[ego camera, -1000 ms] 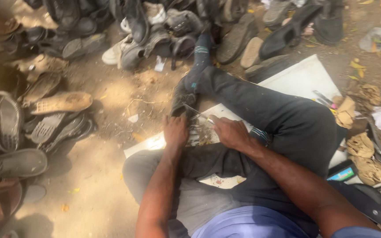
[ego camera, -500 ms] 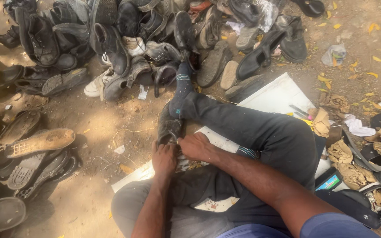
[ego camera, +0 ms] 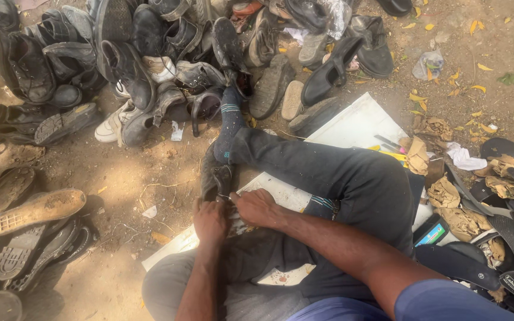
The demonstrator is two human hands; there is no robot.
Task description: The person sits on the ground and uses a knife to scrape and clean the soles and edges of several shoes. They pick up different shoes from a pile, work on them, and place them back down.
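I sit on the ground with my legs folded, in dark trousers and a dark sock. A worn dark shoe [ego camera: 216, 177] rests in front of my knees on a white board [ego camera: 352, 128]. My left hand [ego camera: 210, 221] grips the near end of the shoe. Beside it, my right hand [ego camera: 258, 208] is closed and pinches something thin, perhaps a needle or thread, at the shoe's edge. What it pinches is too small to tell for sure.
A big heap of old shoes and boots [ego camera: 150, 53] lies ahead. Upturned soles and sandals [ego camera: 34, 211] line the left. Flip-flops, leather scraps and tools [ego camera: 489, 196] crowd the right. Bare dirt [ego camera: 138, 172] with dry leaves lies between.
The view has tilted so the shoe heap sits lower in frame. Both hands stay at the shoe, working close together, with the right hand shifted slightly across it.
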